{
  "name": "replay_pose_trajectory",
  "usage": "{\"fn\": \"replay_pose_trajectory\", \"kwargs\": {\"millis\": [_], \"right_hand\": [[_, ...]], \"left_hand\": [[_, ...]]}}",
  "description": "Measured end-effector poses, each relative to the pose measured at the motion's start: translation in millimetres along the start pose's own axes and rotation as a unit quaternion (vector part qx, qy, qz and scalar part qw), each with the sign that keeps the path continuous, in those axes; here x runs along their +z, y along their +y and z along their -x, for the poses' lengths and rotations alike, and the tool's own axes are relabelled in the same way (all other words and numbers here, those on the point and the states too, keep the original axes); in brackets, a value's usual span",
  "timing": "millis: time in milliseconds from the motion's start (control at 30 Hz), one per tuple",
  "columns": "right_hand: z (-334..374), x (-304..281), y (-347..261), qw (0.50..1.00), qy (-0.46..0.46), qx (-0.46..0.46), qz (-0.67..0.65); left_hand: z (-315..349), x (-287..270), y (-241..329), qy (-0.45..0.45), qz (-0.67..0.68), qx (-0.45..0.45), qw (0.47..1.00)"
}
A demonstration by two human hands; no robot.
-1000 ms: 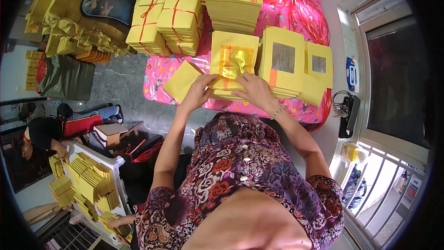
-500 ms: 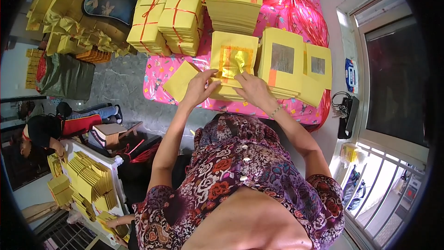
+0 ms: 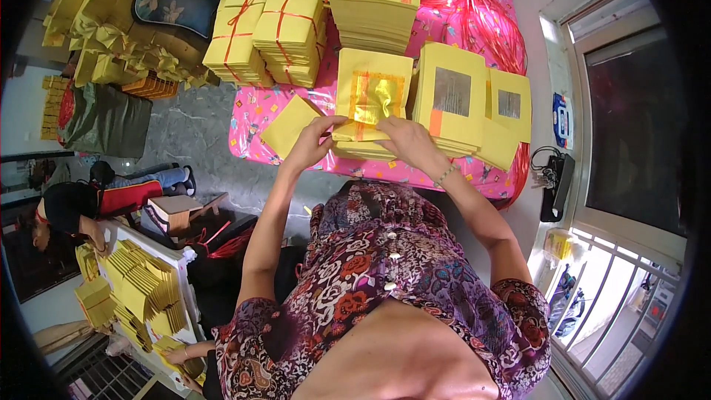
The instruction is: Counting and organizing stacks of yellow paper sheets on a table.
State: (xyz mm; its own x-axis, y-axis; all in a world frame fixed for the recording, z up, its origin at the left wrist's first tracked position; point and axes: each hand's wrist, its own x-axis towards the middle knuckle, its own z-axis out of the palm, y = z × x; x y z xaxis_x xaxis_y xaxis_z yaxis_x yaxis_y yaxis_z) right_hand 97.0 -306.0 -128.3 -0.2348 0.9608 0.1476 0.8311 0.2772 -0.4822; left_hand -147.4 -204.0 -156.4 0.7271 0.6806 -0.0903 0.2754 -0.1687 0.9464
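On my pink-covered worktop [image 3: 248,120]: gold-foiled yellow paper [image 3: 374,94], left grip [image 3: 309,147] and right grip [image 3: 411,144] pinching its near edge; grey floor [image 3: 176,122] leftward.

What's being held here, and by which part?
The foil-centred yellow sheet: left hand at its near left corner, right hand at its near right.

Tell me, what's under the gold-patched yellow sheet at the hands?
Beneath the near side of the gold-patched sheet, layered yellow paper shows, on a pink cover. The sheet and right hand hide the rest.
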Motion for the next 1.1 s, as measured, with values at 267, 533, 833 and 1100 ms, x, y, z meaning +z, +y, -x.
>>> {"fn": "replay_pose_trajectory", "kwargs": {"millis": [267, 533, 833, 1100], "right_hand": [[0.0, -8.2, -7.4, 0.998, -0.063, 0.017, -0.001], [1.5, -7.4, 0.0, 0.998, -0.060, 0.010, -0.033], [-5.3, -10.4, -3.7, 0.995, -0.054, 0.049, -0.063], [-3.8, -8.4, -3.7, 0.997, -0.042, 0.041, -0.045]], "left_hand": [[-2.3, -4.0, 7.5, -0.004, -0.087, 0.029, 0.996], [-4.2, -1.0, 8.4, 0.007, -0.108, 0.064, 0.992], [-1.5, -1.4, 15.8, 0.018, -0.120, 0.057, 0.991], [-4.7, -0.3, 10.8, 0.019, -0.167, 0.077, 0.983]]}}
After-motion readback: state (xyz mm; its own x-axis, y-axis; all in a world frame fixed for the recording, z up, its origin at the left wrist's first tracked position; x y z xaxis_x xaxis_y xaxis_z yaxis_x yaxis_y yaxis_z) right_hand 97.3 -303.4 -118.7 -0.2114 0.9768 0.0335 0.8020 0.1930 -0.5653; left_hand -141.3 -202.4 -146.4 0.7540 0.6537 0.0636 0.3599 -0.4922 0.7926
